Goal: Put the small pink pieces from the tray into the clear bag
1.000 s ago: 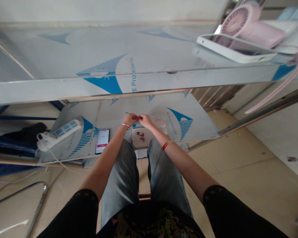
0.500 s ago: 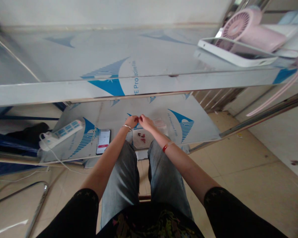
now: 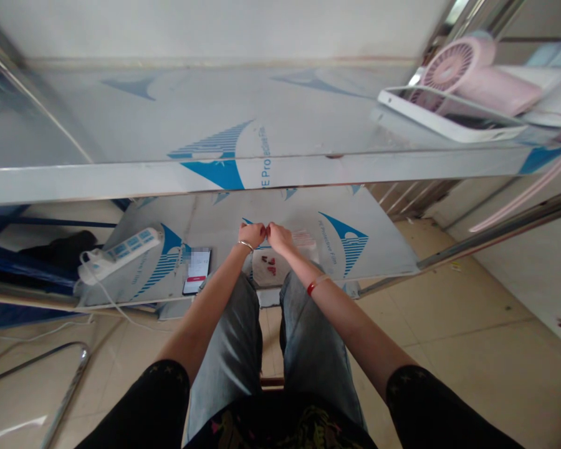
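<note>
My left hand (image 3: 252, 234), with a silver bangle at the wrist, and my right hand (image 3: 279, 237) meet over the lower shelf (image 3: 224, 215). Both are closed, the fingers curled in and the knuckles almost touching. Whatever they pinch is hidden or too small to make out. Just below them lies a pale, flat piece (image 3: 260, 276) with several small dark-red bits (image 3: 270, 266) on it. Beside my right wrist are thin, pale striped strips (image 3: 308, 240), partly covered by my forearm.
On the lower shelf, left of my arms, lie a phone (image 3: 197, 271) and a white power strip (image 3: 121, 252). The upper shelf (image 3: 290, 137) overhangs the far side. It holds a pink fan (image 3: 486, 75) and a white-framed clear tray (image 3: 453, 121) at right.
My fingers have curled in more, and the hands have turned knuckle to knuckle. The whole view has shifted slightly; the shelf items lie as before.
</note>
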A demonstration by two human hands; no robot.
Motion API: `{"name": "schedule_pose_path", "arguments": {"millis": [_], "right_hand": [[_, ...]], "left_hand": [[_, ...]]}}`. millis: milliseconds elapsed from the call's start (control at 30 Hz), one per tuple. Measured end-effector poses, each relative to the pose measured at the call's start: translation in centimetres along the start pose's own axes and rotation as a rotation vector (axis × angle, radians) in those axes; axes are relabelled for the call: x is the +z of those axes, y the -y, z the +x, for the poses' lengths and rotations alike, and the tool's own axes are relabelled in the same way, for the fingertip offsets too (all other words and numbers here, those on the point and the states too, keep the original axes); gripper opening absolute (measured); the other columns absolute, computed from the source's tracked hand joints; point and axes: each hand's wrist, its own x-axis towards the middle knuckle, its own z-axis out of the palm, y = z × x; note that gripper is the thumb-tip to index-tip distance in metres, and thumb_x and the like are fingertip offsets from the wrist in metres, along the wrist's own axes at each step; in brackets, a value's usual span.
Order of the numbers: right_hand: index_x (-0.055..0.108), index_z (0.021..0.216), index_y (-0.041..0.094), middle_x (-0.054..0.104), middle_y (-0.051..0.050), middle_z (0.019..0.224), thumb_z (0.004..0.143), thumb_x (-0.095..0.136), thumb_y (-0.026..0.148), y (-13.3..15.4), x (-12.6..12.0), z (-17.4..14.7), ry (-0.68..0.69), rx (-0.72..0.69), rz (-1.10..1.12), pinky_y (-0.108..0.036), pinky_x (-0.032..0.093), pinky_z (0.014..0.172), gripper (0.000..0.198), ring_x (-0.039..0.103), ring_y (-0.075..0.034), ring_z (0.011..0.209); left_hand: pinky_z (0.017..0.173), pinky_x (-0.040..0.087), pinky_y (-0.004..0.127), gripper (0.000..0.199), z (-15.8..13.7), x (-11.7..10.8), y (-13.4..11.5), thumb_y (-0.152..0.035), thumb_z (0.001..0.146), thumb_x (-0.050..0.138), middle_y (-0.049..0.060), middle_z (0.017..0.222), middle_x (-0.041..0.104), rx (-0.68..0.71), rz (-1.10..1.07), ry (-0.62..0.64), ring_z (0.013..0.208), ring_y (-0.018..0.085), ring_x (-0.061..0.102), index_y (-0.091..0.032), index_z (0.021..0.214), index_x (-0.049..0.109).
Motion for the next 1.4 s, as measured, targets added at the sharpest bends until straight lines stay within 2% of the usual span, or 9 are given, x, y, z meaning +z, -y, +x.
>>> {"name": "schedule_pose_path", "arguments": {"millis": [233,500,700,800,933,1233,1400], "right_hand": [[0.065,0.106,0.016,0.068,-0.014,0.105,0.095,0.04,0.025,-0.2,0.5,-0.2,-0.175,0.033,-0.001,-0.03,0.046,0.08,0.029,0.064,-0.022,0.096],[0.066,0.104,0.014,0.066,-0.015,0.104,0.094,0.041,0.023,-0.8,1.2,0.2,-0.28,0.075,0.011,-0.033,0.044,0.083,0.028,0.062,-0.023,0.095],[0.063,0.106,0.019,0.06,-0.009,0.111,0.09,0.051,0.026,-1.2,1.7,0.4,-0.349,-0.06,0.117,-0.026,0.044,0.072,0.021,0.06,-0.018,0.09],[0.066,0.102,0.02,0.058,-0.007,0.111,0.089,0.052,0.022,-1.2,1.7,0.5,-0.337,-0.112,0.146,-0.023,0.044,0.071,0.019,0.058,-0.016,0.091],[0.069,0.101,0.021,0.06,-0.006,0.11,0.089,0.053,0.024,-1.4,1.8,0.6,-0.287,-0.085,0.16,-0.023,0.044,0.071,0.02,0.059,-0.016,0.091],[0.069,0.107,0.023,0.058,-0.007,0.115,0.087,0.059,0.029,-1.6,2.0,0.9,-0.205,-0.032,0.191,-0.025,0.045,0.082,0.024,0.059,-0.018,0.101],[0.065,0.116,0.025,0.054,-0.007,0.119,0.081,0.066,0.029,-1.7,2.2,0.8,-0.175,-0.052,0.189,-0.026,0.046,0.083,0.035,0.058,-0.017,0.103]], "left_hand": [[0.088,0.038,0.037,0.032,-0.1,-0.3,-0.1,-0.029,0.089,0.041,0.012,0.097,0.072,-0.065,-0.023,-0.014,0.097,0.024,0.065,-0.016,0.096,0.069],[0.089,0.037,0.037,0.029,0.0,-0.1,0.1,-0.028,0.088,0.042,0.011,0.092,0.073,-0.093,-0.052,-0.083,0.093,0.023,0.066,-0.017,0.09,0.069],[0.087,0.041,0.035,0.026,0.2,0.4,0.5,-0.03,0.089,0.045,0.009,0.092,0.073,-0.066,-0.111,-0.089,0.093,0.023,0.066,-0.019,0.092,0.068],[0.086,0.042,0.032,0.028,0.2,0.3,0.4,-0.033,0.091,0.044,0.009,0.092,0.072,-0.048,-0.138,-0.066,0.093,0.022,0.066,-0.019,0.092,0.068],[0.086,0.044,0.03,0.027,0.1,0.0,0.4,-0.031,0.091,0.045,0.009,0.094,0.072,-0.042,-0.151,-0.055,0.093,0.02,0.066,-0.019,0.094,0.069],[0.089,0.043,0.031,0.024,0.1,-0.1,0.6,-0.03,0.087,0.05,0.007,0.093,0.073,-0.006,-0.164,-0.015,0.093,0.02,0.066,-0.019,0.093,0.071],[0.089,0.043,0.031,0.023,0.2,0.0,0.8,-0.029,0.085,0.051,0.008,0.092,0.073,-0.006,-0.168,-0.01,0.093,0.02,0.065,-0.019,0.091,0.071]]}}
